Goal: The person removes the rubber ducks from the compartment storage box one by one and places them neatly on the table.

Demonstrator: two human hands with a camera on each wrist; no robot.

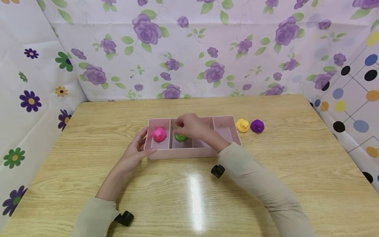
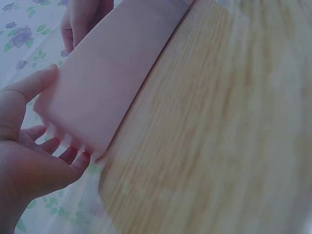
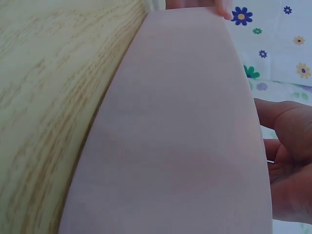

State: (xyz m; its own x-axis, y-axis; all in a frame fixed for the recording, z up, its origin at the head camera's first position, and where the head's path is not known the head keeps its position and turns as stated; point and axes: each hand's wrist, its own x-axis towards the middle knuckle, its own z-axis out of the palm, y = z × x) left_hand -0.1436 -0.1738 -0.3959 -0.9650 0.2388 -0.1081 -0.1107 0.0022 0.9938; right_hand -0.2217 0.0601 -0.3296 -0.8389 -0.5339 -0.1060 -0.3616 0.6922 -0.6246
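Observation:
A pink divided box [image 1: 177,153] lies on the table. My left hand [image 1: 136,149] holds its left end, thumb on the front rim and fingers against the end wall [image 2: 73,139]. A pink rubber duck [image 1: 159,134] sits in the leftmost compartment. In the compartment beside it is a green rubber duck [image 1: 180,137], partly covered by my right hand [image 1: 192,126]. That hand reaches over the box, its thumb and fingers apart just above the green duck. In the right wrist view the box wall hides the right fingertips and the duck.
A yellow rubber duck [image 1: 242,125] and a purple rubber duck [image 1: 257,126] stand on the table [image 1: 165,191] just right of the box. Flowered cloth [image 1: 189,49] hangs behind the table, and patterned cloths flank both sides.

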